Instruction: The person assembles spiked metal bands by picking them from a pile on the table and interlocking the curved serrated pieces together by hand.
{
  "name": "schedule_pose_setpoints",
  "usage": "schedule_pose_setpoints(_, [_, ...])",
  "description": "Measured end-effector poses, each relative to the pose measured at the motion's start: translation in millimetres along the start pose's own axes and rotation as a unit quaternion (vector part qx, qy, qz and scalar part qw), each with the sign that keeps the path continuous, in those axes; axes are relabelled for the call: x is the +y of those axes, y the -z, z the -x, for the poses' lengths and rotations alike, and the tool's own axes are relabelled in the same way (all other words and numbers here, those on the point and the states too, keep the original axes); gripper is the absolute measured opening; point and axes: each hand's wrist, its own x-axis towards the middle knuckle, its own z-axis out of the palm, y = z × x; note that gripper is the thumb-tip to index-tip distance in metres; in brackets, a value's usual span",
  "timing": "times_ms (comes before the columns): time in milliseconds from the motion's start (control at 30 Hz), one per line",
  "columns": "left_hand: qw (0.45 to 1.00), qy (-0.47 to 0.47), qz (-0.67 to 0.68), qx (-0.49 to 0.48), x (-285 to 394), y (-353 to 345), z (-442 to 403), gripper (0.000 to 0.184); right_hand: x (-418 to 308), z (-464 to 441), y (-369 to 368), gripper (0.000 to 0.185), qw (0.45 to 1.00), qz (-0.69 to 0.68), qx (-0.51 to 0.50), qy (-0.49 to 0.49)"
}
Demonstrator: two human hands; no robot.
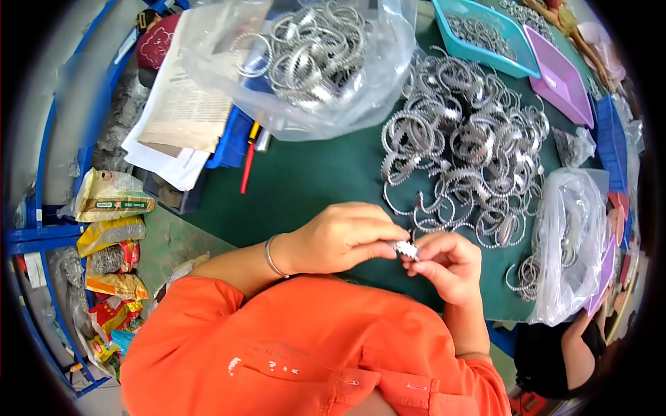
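A small silvery metal piece (406,250) is pinched between my two hands, close to the front edge of the green table (298,180). My left hand (350,236), with a bangle on its wrist, grips the piece from the left. On its right side, the thumb and fingers of my right hand (447,263) hold the same piece. Just beyond my hands lies a large heap of toothed metal rings (485,139). A clear plastic bag (378,83) with more such rings stands farther back.
At the back right are a turquoise basket (513,67) of metal parts and a purple tray (558,76). Another plastic bag (565,277) lies at the right edge. Papers (187,90) and a red pen (247,166) are on the left. Another person's arm (579,347) shows at lower right.
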Motion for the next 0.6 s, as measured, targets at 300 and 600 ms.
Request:
schedule_pose_setpoints(300, [0.827,-0.14,-0.497,0.223,19.1,100.1,-66.1,0.017,-14.2,4.6,13.2,0.011,0.941,0.217,0.254,0.055])
schedule_pose_setpoints(600, [0.944,-0.194,-0.265,0.017,15.0,22.1,-43.5,0.021,-4.9,14.9,16.7,0.021,0.763,0.645,-0.027,-0.013])
